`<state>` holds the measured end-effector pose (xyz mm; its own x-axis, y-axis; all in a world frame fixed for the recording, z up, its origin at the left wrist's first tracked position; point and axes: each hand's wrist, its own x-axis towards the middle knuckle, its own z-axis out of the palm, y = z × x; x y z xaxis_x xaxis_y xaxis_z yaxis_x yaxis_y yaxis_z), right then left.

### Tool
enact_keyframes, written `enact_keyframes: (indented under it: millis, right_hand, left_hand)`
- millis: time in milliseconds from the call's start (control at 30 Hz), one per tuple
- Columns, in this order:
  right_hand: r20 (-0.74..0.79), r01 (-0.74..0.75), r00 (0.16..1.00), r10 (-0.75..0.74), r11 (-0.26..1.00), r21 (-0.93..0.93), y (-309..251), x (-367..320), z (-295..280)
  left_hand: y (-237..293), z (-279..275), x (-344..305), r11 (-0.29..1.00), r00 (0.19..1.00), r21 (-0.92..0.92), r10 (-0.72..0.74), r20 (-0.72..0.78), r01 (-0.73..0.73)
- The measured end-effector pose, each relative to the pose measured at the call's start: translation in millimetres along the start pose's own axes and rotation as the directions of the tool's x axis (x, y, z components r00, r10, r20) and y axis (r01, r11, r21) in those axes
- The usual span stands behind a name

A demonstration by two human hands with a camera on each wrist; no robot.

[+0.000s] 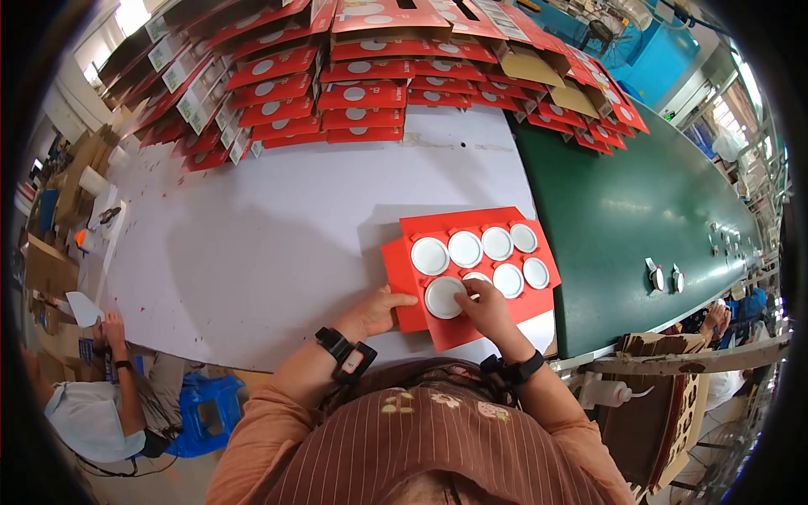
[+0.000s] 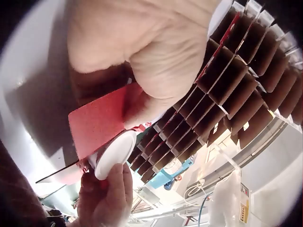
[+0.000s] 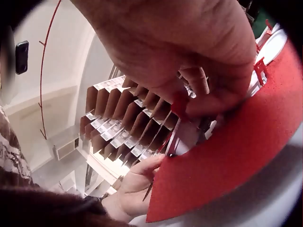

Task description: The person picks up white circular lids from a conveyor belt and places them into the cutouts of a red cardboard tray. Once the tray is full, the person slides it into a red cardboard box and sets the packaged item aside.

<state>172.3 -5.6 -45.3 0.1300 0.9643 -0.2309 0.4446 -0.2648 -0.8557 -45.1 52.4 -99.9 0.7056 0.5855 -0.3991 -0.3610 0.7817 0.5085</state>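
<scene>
A flat red cardboard piece (image 1: pixel 409 282) lies on the white table in front of me, with white rimmed discs in its round cut-outs, in two rows. My left hand (image 1: pixel 374 311) grips its left edge, thumb on top, as the left wrist view (image 2: pixel 132 56) also shows. At the near-left cut-out, my right hand (image 1: pixel 490 313) pinches the edge of a white rimmed disc (image 1: pixel 441 298). That disc stands tilted over the card in the left wrist view. The hand partly covers the disc beside it.
Stacked red cartons (image 1: pixel 362 93) with open ends line the table's (image 1: pixel 269 227) far side. A green table (image 1: pixel 606 244) adjoins on the right, bearing two small white round pieces (image 1: pixel 657 278). Another person (image 1: pixel 97 412) sits at left near a blue stool (image 1: pixel 206 408).
</scene>
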Motion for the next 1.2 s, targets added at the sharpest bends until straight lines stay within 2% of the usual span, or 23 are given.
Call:
enact_keyframes:
  millis: [67, 200, 267, 300, 367, 467, 533, 633, 700, 767, 833, 867, 900, 933, 967, 1033, 1100, 1200]
  right_hand:
    - [-0.026, 0.152, 0.986, -0.162, 0.962, -0.226, 3, 1, 1]
    - [0.033, 0.062, 0.998, -0.057, 0.984, -0.164, -7, -2, -2]
    - [0.036, 0.153, 0.988, -0.148, 0.954, -0.259, -10, -3, -2]
    - [0.035, 0.149, 0.989, -0.145, 0.955, -0.257, -7, -3, -1]
    - [0.045, 0.266, 0.963, -0.266, 0.902, -0.339, 0, 0, 2]
    - [0.076, 0.297, 0.954, -0.289, 0.888, -0.351, -3, -1, 1]
    - [0.105, 0.288, 0.958, -0.269, 0.891, -0.350, -5, 1, -2]
    - [0.184, 0.305, 0.949, -0.257, 0.899, -0.315, -5, 7, -10]
    - [0.228, 0.329, 0.935, -0.270, 0.902, -0.279, -4, 11, -14]
    - [0.265, 0.349, 0.915, -0.304, 0.926, -0.146, -1, 15, -15]
    - [0.278, 0.351, 0.911, -0.305, 0.927, -0.133, 9, 18, -10]
    - [0.283, 0.357, 0.908, -0.310, 0.925, -0.131, 16, 23, -10]
    - [0.273, 0.416, 0.884, -0.380, 0.905, -0.087, 32, 28, -5]
    - [0.286, 0.537, 0.815, -0.504, 0.843, -0.043, 52, 38, -1]
    - [0.286, 0.398, 0.888, -0.360, 0.913, -0.087, 47, 36, -1]
    - [0.258, 0.202, 0.952, -0.165, 0.972, -0.122, 30, 28, -1]
    - [0.240, 0.222, 0.953, -0.183, 0.964, -0.147, 29, 27, -1]
    - [0.208, 0.253, 0.955, -0.212, 0.947, -0.197, 25, 23, 2]
  left_hand:
    - [-1, -3, 2, 1.000, 0.999, 0.005, -0.026, 0.034, 0.026]
    - [-4, 1, 3, 0.999, 0.998, 0.032, -0.013, 0.059, 0.011]
    - [-2, 6, 2, 0.999, 0.997, 0.046, -0.016, 0.078, 0.012]
    - [-2, 8, 1, 0.998, 0.998, 0.069, 0.001, 0.064, -0.006]
    - [-1, 8, 2, 0.995, 0.998, 0.095, 0.017, 0.052, -0.022]
    - [3, 5, 5, 0.990, 0.994, 0.142, -0.003, 0.105, -0.012]
    - [2, 3, 5, 0.992, 0.994, 0.114, -0.061, 0.088, 0.051]
    - [1, -2, 7, 0.988, 0.993, 0.144, -0.069, 0.093, 0.055]
    - [-1, -2, 8, 0.989, 0.993, 0.138, -0.062, 0.102, 0.048]
    - [-4, -6, 10, 0.990, 0.992, 0.134, -0.058, 0.112, 0.043]
    - [-11, -12, 14, 0.985, 0.993, 0.173, -0.010, 0.118, -0.010]
    - [-4, 1, 3, 0.978, 0.995, 0.206, -0.012, 0.103, -0.009]
    - [5, 14, -4, 0.968, 0.994, 0.250, -0.010, 0.111, -0.019]
    - [0, 3, 1, 0.980, 0.995, 0.197, -0.037, 0.089, 0.018]
    - [-8, -9, 9, 0.988, 0.996, 0.147, -0.062, 0.070, 0.051]
    - [-11, -8, 12, 0.990, 0.994, 0.140, 0.019, 0.109, -0.034]
    - [-3, 3, 3, 0.993, 0.993, 0.110, -0.056, 0.100, 0.045]
    - [-10, -14, 15, 0.995, 0.988, 0.074, -0.072, 0.139, 0.062]
